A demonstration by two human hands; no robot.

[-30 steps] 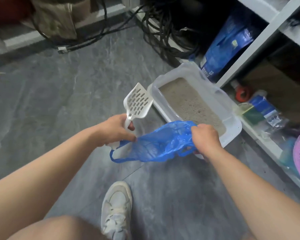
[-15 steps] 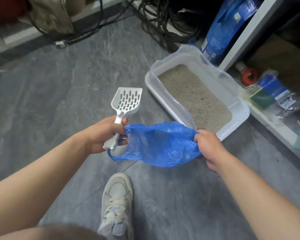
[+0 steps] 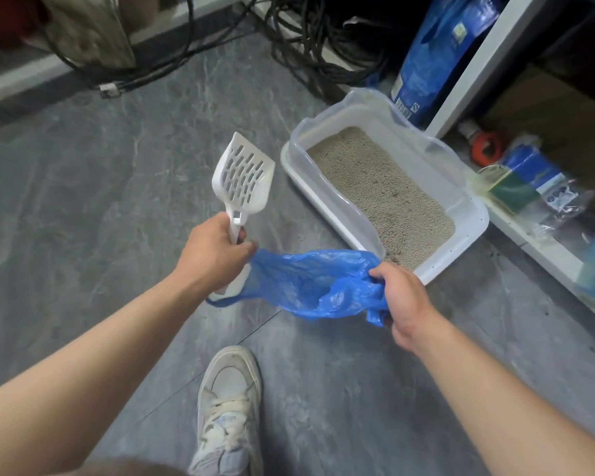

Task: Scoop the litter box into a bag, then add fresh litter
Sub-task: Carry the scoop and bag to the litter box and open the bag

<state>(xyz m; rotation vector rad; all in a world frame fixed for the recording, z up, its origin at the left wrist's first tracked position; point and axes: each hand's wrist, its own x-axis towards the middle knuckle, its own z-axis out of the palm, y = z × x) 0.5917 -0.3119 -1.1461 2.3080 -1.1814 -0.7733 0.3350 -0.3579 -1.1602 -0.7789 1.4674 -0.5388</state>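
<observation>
1. the floor (image 3: 83,207) is grey and stone-patterned; everything below is placed against the litter box.
2. the litter box (image 3: 468,235), a white tray with a clear raised rim, sits on the floor against a white shelf unit (image 3: 474,63). it holds a level bed of pale litter (image 3: 382,187), and no scooping shows in it yet.
3. a tall blue sack (image 3: 437,53) stands just behind the far corner of the litter box, inside the shelf unit. it may be the fresh litter, though its label is too small to read.
4. the blue bag (image 3: 310,286) hangs in the air just in front of the near corner of the litter box, stretched between both hands, its mouth only partly opened.
5. the scoop (image 3: 244,176), white and slotted, stands upright to the left of the litter box, clear of it and empty.
6. the left hand (image 3: 213,252) has its fingers wrapped round the scoop's handle, and it pinches one edge of the bag as well.
7. the right hand (image 3: 399,297), closest to the box's near corner, grips the bag's other edge in curled fingers.
8. the step in hand looks like opening the bag. next, the mouth should be spread wide and held beside the box, freeing the scoop hand to dig.
</observation>
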